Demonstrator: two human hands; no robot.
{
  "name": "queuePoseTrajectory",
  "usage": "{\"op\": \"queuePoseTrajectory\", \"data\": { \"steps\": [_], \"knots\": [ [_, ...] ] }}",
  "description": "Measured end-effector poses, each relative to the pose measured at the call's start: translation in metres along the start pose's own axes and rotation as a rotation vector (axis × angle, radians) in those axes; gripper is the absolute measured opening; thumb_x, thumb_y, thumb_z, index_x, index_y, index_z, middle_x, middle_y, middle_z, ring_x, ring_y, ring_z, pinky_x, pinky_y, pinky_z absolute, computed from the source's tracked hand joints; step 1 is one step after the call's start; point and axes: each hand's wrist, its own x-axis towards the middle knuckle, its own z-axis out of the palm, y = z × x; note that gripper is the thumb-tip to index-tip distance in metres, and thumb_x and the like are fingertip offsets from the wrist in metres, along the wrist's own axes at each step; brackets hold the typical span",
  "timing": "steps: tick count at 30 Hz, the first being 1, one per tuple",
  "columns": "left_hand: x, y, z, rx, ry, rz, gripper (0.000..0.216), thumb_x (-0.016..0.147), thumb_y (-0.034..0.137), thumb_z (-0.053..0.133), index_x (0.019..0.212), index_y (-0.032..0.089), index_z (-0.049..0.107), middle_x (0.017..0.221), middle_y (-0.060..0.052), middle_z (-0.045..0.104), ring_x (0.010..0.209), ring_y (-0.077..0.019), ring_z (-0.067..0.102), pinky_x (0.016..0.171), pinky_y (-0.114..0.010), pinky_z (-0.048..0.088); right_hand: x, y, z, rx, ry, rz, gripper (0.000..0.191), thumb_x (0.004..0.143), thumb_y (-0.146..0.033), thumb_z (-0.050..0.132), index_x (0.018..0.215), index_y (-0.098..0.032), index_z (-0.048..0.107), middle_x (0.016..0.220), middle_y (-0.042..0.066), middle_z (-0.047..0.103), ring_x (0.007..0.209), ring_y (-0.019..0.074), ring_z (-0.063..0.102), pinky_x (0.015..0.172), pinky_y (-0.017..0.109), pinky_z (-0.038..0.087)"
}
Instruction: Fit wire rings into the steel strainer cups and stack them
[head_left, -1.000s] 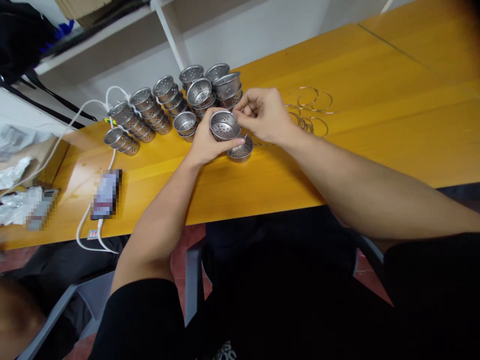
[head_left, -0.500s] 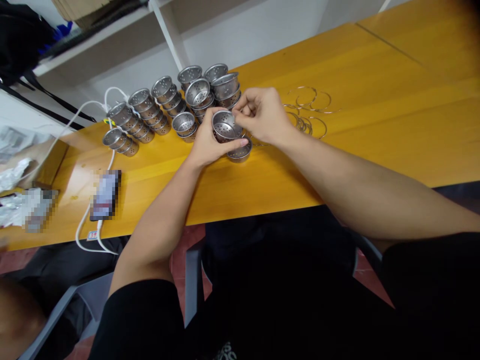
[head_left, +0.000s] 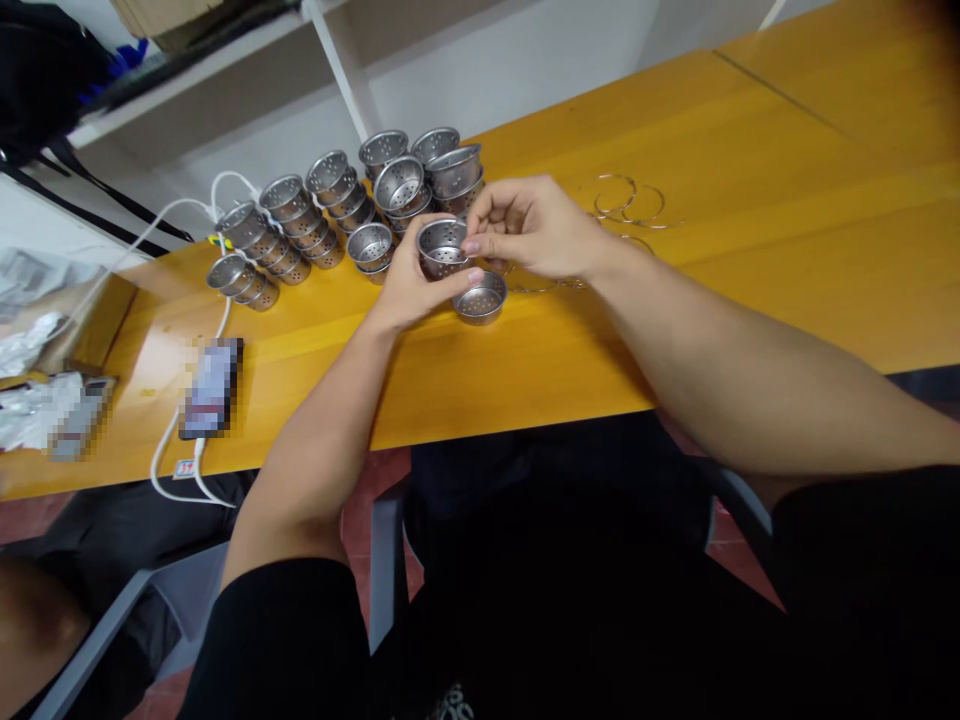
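My left hand (head_left: 409, 285) grips a small perforated metal cup (head_left: 441, 246) just above the yellow table (head_left: 570, 330), fingers wrapped under it. My right hand (head_left: 525, 228) is pinched at the cup's right rim; what the fingertips hold is too small to make out. A second perforated cup (head_left: 481, 296) sits on the table directly below the hands. Thin wire rings (head_left: 626, 202) lie scattered on the table behind my right hand.
Several stacks of the same metal cups (head_left: 315, 215) stand in rows at the table's back left. A phone (head_left: 210, 388) with a white cable (head_left: 169, 455) lies at the left. Crumpled wrapping (head_left: 26, 345) sits at the far left edge. A shelf post (head_left: 341, 65) rises behind.
My right hand has shifted slightly left and down over the cup's rim. The cup in my left hand has tilted a little. Nothing else moved.
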Motion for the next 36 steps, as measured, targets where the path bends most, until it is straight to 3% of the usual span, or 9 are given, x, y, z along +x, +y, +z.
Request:
{"op": "queuePoseTrajectory", "data": {
  "steps": [8, 13, 22, 29, 32, 36],
  "knots": [
    [0.004, 0.003, 0.007, 0.002, 0.005, 0.017, 0.107, 0.088, 0.105, 0.098, 0.161, 0.033, 0.066, 0.146, -0.008, 0.082, 0.141, -0.0347, 0.089, 0.137, -0.069, 0.069, 0.007, 0.018, 0.001, 0.022, 0.019, -0.054, 0.081, 0.077, -0.094, 0.121, 0.092, -0.030, 0.073, 0.069, -0.003, 0.067, 0.060, 0.0182, 0.058, 0.056, 0.037, 0.049],
    [0.004, 0.004, 0.006, 0.016, 0.003, -0.010, 0.107, 0.088, 0.104, 0.099, 0.160, 0.034, 0.066, 0.146, -0.008, 0.081, 0.138, -0.0338, 0.088, 0.136, -0.066, 0.068, 0.006, 0.016, 0.004, -0.013, 0.044, -0.016, 0.073, 0.086, -0.081, 0.123, 0.092, -0.030, 0.071, 0.069, -0.002, 0.065, 0.065, 0.0191, 0.059, 0.058, 0.036, 0.050],
    [0.001, -0.004, 0.003, 0.016, 0.001, 0.023, 0.100, 0.092, 0.099, 0.100, 0.163, 0.037, 0.066, 0.151, -0.008, 0.080, 0.142, -0.0332, 0.085, 0.137, -0.062, 0.068, 0.001, 0.000, 0.011, -0.057, 0.083, 0.027, 0.071, 0.075, -0.070, 0.130, 0.090, -0.032, 0.072, 0.071, -0.001, 0.067, 0.066, 0.0239, 0.062, 0.054, 0.039, 0.053],
    [0.002, 0.001, -0.001, 0.077, 0.058, -0.019, 0.103, 0.093, 0.100, 0.098, 0.168, 0.038, 0.064, 0.158, -0.010, 0.078, 0.154, -0.0359, 0.080, 0.143, -0.062, 0.062, -0.006, -0.007, 0.014, -0.176, 0.208, -0.052, 0.062, 0.089, -0.081, 0.116, 0.108, -0.037, 0.076, 0.098, 0.006, 0.078, 0.100, 0.0358, 0.078, 0.070, 0.046, 0.065],
    [0.002, -0.004, -0.005, 0.084, 0.068, -0.036, 0.104, 0.092, 0.099, 0.099, 0.169, 0.038, 0.065, 0.157, -0.011, 0.078, 0.154, -0.0370, 0.079, 0.143, -0.064, 0.061, -0.007, -0.006, 0.010, -0.260, 0.187, -0.048, 0.048, 0.095, -0.070, 0.111, 0.108, -0.038, 0.078, 0.114, 0.009, 0.081, 0.118, 0.0408, 0.078, 0.077, 0.050, 0.071],
    [0.002, -0.011, -0.007, 0.080, 0.067, -0.008, 0.104, 0.094, 0.098, 0.098, 0.172, 0.039, 0.061, 0.157, -0.011, 0.077, 0.155, -0.0369, 0.079, 0.145, -0.065, 0.060, -0.006, 0.000, 0.004, -0.295, 0.147, -0.106, 0.036, 0.092, -0.053, 0.112, 0.105, -0.038, 0.081, 0.131, 0.012, 0.080, 0.134, 0.0442, 0.076, 0.092, 0.054, 0.075]
  ]
}}
